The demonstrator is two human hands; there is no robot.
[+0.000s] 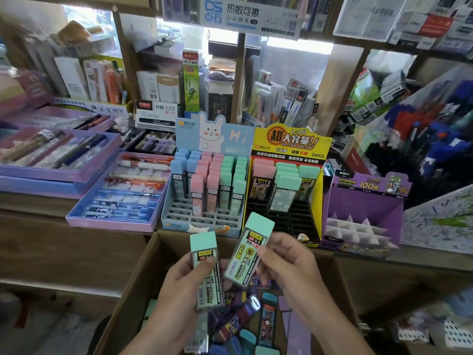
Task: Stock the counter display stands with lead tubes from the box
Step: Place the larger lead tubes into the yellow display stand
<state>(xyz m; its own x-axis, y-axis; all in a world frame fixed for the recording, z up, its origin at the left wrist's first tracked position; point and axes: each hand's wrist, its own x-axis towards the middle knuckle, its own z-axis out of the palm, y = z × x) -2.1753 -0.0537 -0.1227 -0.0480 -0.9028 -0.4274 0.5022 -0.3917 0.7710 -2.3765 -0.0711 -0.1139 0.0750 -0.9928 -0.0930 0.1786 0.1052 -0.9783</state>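
My left hand [183, 283] grips a mint-capped lead tube [206, 267] upright above the cardboard box [133, 290]. In my right hand [286, 267] is a second mint-capped lead tube [249, 252], tilted, with its cap pointing toward the counter. More lead tubes [245, 326] lie loose in the box below. On the counter behind stand three displays: a blue rabbit stand [204, 221] holding blue, pink and mint tubes, a yellow stand [316, 201] with a few pink and mint tubes and open slots in front, and a purple stand [363, 208] holding no tubes.
Purple pen trays [84, 216] fill the counter to the left. Shelves packed with stationery boxes [166, 88] rise behind the stands. A slanted rack of blue and red pens [430, 139] is at the right. The wooden counter edge [76, 242] runs in front.
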